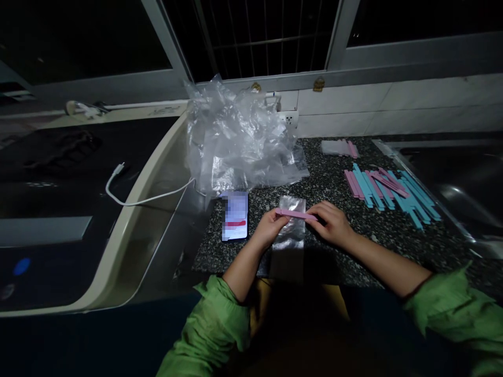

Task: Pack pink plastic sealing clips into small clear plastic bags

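Observation:
A flat pink stick (pixel 295 214) is held level between my two hands. My left hand (pixel 270 228) pinches its left end, and my right hand (pixel 330 222) grips the right end with thumb and fingers. Beneath the stick a clear plastic bag (pixel 288 240) lies on the dark speckled counter, its lower part hanging toward the front edge. To the right is a loose pile of pink and light blue sticks (pixel 387 189). Behind that pile rests a clear packet (pixel 333 148) with pink sticks at its right end.
A lit phone (pixel 234 215) lies left of my hands. Crumpled clear plastic bags (pixel 243 141) are heaped by the wall socket (pixel 290 119). A washing machine (pixel 129 209) with a white cable (pixel 145 201) stands left; a metal sink (pixel 463 199) is right.

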Demonstrator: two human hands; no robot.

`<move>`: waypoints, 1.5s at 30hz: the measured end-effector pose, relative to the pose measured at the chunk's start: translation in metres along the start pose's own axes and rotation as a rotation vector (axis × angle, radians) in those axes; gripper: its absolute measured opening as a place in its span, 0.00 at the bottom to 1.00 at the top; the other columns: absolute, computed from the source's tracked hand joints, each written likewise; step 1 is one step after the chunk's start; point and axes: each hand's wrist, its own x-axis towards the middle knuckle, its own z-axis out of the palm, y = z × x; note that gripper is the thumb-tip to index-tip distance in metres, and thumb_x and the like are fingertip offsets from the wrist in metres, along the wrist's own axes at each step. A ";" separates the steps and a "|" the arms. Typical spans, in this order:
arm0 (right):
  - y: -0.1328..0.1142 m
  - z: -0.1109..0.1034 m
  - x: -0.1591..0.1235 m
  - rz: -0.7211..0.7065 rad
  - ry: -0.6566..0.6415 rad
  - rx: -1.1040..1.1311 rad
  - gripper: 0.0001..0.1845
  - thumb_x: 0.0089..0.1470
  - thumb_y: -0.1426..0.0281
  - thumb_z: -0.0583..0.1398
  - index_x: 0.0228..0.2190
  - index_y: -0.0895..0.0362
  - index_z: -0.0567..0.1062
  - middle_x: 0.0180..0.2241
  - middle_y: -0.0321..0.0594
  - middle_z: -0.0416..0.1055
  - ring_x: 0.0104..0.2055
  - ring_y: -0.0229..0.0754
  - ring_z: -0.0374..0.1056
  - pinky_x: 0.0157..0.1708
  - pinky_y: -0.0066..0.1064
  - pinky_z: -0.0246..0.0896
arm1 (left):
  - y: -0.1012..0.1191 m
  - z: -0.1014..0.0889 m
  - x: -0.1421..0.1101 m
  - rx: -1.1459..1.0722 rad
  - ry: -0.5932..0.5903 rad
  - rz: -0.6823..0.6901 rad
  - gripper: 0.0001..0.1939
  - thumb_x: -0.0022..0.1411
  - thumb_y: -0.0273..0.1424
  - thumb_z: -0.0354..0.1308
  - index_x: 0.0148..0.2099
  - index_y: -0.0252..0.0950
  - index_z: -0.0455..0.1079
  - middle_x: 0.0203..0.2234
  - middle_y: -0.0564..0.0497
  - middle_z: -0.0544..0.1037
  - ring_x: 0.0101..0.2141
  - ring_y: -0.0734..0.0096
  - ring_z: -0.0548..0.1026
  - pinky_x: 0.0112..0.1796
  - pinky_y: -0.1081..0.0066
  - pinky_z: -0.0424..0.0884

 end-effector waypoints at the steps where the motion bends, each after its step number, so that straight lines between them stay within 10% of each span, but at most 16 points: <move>1: 0.000 0.000 0.000 0.000 0.000 -0.006 0.05 0.53 0.67 0.58 0.30 0.55 0.72 0.27 0.41 0.73 0.31 0.42 0.67 0.31 0.35 0.64 | -0.001 -0.001 0.000 -0.008 -0.003 -0.007 0.09 0.39 0.31 0.63 0.26 0.33 0.71 0.19 0.56 0.72 0.23 0.76 0.66 0.30 0.75 0.61; 17: -0.003 0.001 -0.001 -0.021 -0.041 -0.077 0.05 0.56 0.70 0.55 0.33 0.57 0.71 0.29 0.43 0.72 0.33 0.42 0.66 0.33 0.35 0.63 | -0.009 -0.008 0.003 -0.055 0.041 0.042 0.28 0.42 0.54 0.61 0.26 0.30 0.70 0.19 0.52 0.72 0.22 0.76 0.66 0.27 0.74 0.61; 30: -0.010 0.000 -0.002 -0.080 -0.031 -0.409 0.09 0.56 0.68 0.56 0.35 0.58 0.75 0.30 0.43 0.72 0.32 0.40 0.64 0.29 0.31 0.58 | -0.005 -0.006 0.000 0.146 0.014 0.093 0.30 0.47 0.57 0.54 0.27 0.30 0.70 0.21 0.50 0.73 0.26 0.71 0.67 0.32 0.71 0.62; 45: -0.005 0.013 0.003 -0.140 -0.028 -0.236 0.07 0.56 0.71 0.56 0.34 0.58 0.73 0.30 0.42 0.74 0.33 0.40 0.68 0.34 0.29 0.64 | -0.004 -0.003 -0.004 0.224 0.142 0.203 0.23 0.55 0.49 0.51 0.21 0.34 0.63 0.18 0.54 0.66 0.24 0.74 0.61 0.29 0.72 0.58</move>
